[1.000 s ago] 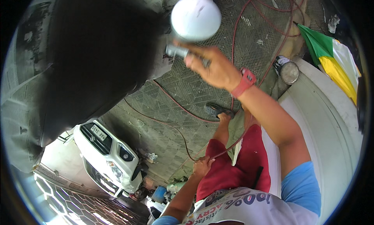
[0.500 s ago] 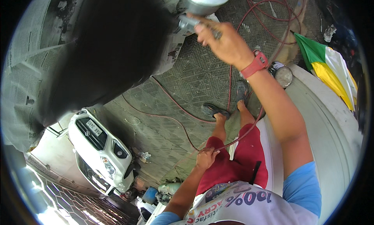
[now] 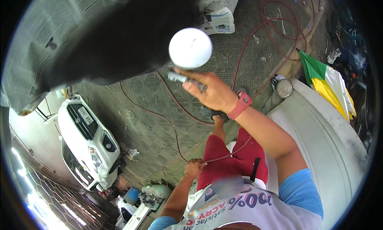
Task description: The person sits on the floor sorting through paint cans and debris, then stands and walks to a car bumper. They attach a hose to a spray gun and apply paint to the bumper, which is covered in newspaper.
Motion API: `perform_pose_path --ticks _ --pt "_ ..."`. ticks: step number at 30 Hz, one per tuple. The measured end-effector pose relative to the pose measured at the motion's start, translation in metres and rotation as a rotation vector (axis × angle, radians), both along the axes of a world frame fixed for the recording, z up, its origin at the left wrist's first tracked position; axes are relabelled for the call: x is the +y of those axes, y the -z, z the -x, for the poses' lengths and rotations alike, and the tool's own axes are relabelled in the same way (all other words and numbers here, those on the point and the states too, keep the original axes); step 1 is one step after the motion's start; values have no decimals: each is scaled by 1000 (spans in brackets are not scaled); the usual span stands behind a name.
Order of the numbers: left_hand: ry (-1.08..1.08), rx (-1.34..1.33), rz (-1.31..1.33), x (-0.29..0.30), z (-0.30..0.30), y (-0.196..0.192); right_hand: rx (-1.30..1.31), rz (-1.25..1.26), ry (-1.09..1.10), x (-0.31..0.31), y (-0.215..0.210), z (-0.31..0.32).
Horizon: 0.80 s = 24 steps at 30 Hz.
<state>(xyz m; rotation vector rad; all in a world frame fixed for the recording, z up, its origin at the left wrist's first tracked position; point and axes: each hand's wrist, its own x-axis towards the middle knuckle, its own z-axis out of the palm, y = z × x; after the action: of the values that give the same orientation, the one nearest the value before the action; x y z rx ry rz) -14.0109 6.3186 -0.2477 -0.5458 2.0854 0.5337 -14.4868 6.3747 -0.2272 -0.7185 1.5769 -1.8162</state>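
My right hand [image 3: 215, 93], with a red band on the wrist, is closed around a metal spray gun [image 3: 180, 77] that carries a round white cup [image 3: 190, 48] on top. The gun is held out in front of me beside the edge of a large black car panel [image 3: 115, 34]. My left hand [image 3: 194, 168] is down by my thigh in red shorts, gripping a thin red hose [image 3: 175, 107] that snakes across the patterned floor.
A white curved body panel [image 3: 323, 142] lies to my right with a round can [image 3: 283, 87] at its end. A green, white and yellow cloth [image 3: 329, 80] hangs further right. Newspapers [image 3: 217, 22] lie ahead, a white car [image 3: 85, 140] stands left, and a compressor [image 3: 153, 190] sits lower left.
My right hand with the spray gun rose toward the top of the view, then came back down and left along the black panel. My left hand stays on the hose.
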Motion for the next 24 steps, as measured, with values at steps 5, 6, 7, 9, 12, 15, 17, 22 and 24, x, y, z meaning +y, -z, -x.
perform_pose_path --ticks 5,6,7,9,12,15,17,22,24 --pt "-32 49 10 7 -11 -15 -56 23 -39 -15 -19 0" --pt "-40 61 4 9 -11 -14 -18 36 22 -18 -18 9" --pt "-52 73 -1 12 -8 -10 -112 16 18 -15 -21 23" --pt "-63 116 -6 16 1 -4 -95 -49 117 -3 -20 53" --pt "-88 197 -1 28 20 6 -57 -212 273 21 -32 99" --pt "-125 247 10 32 35 4 0 -327 432 46 -32 142" --pt "-154 278 18 28 31 4 87 -335 529 47 -43 149" --pt "-234 228 60 16 -6 -2 5 -308 477 33 -72 121" --pt "-223 146 59 8 -13 -17 -47 -284 377 18 -88 89"
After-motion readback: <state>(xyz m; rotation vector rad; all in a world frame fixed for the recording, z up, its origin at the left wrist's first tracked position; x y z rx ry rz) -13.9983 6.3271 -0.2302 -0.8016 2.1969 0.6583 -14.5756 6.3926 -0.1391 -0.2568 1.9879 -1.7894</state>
